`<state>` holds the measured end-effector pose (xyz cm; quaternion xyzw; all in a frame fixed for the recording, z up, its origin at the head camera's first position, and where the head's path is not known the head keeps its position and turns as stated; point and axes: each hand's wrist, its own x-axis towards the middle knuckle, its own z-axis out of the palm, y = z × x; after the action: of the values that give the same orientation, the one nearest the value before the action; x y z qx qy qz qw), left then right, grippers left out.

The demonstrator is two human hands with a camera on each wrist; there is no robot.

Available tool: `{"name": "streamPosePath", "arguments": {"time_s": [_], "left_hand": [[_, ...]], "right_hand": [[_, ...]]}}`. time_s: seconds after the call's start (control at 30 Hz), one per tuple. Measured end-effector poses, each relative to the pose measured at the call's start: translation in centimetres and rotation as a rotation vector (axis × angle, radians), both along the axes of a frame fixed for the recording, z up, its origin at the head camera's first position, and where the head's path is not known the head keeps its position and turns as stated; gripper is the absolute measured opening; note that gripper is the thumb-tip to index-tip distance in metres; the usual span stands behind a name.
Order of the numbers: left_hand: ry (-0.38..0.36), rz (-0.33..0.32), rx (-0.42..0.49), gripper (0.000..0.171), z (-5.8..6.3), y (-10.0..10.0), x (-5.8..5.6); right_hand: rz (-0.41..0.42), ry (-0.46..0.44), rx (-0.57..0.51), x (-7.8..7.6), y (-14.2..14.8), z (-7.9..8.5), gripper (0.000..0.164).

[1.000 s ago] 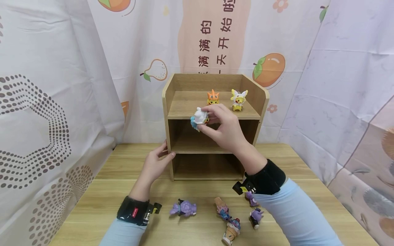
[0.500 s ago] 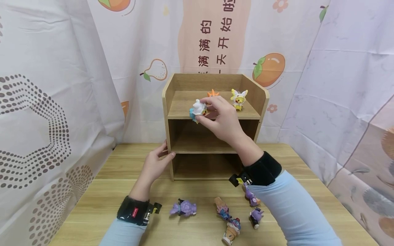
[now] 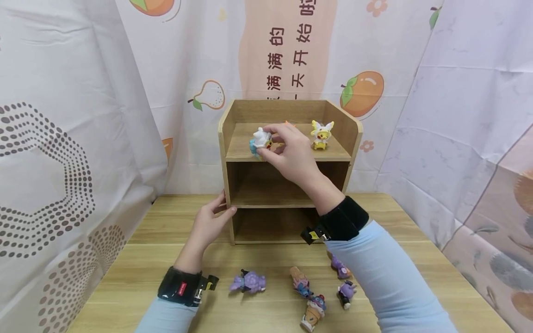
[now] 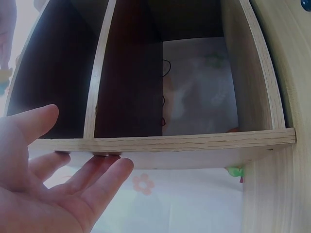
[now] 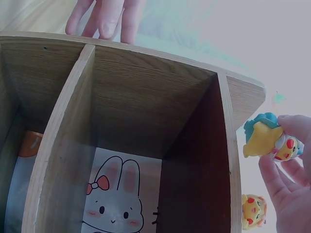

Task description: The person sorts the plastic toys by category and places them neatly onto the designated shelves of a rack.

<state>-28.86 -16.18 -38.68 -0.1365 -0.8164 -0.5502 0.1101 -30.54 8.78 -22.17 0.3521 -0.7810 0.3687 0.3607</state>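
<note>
My right hand (image 3: 294, 155) pinches a small yellow Pikachu figurine (image 3: 261, 138) in a white hat, with blue at its back, between thumb and fingers. It is at the front left of the top shelf (image 3: 241, 150) of a wooden cabinet; contact with the board cannot be told. In the right wrist view the held figurine (image 5: 266, 138) shows its yellow body and red cheeks. My left hand (image 3: 209, 225) rests straight fingertips on the cabinet's left side panel (image 4: 170, 142), thumb near the front edge. An orange-hatted figurine (image 3: 288, 123) is mostly hidden behind my right hand.
A white-and-yellow figurine (image 3: 321, 135) stands at the top shelf's right. On the table (image 3: 158, 259) lie a purple figurine (image 3: 248, 282), an ice-cream-cone figurine (image 3: 313, 313), a brown-and-blue figurine (image 3: 300, 282) and two purple ones (image 3: 346, 293) at right. Patterned curtains hang around.
My right hand has moved up and left with the white-hatted figurine, from before the shelf edge to the top shelf's front left. The left hand stays on the side panel.
</note>
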Motion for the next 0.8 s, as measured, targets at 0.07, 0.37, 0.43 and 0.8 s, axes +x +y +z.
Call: {"name": "streamPosePath", "arguments": {"time_s": [0.07, 0.37, 0.43, 0.8], "left_hand": [[0.002, 0.001, -0.001, 0.068, 0.0, 0.0, 0.0], [0.015, 0.002, 0.002, 0.067, 0.1, -0.1, 0.0], [0.019, 0.001, 0.000, 0.067, 0.0, -0.1, -0.1], [0.007, 0.003, 0.007, 0.066, 0.2, 0.1, 0.2]], "right_hand": [[-0.016, -0.010, 0.010, -0.1, -0.2, 0.2, 0.042], [-0.056, -0.053, 0.062, -0.8, -1.1, 0.6, 0.043], [-0.061, -0.056, 0.070, -0.9, -1.2, 0.6, 0.043], [-0.075, -0.109, 0.079, -1.3, -2.0, 0.8, 0.042]]}}
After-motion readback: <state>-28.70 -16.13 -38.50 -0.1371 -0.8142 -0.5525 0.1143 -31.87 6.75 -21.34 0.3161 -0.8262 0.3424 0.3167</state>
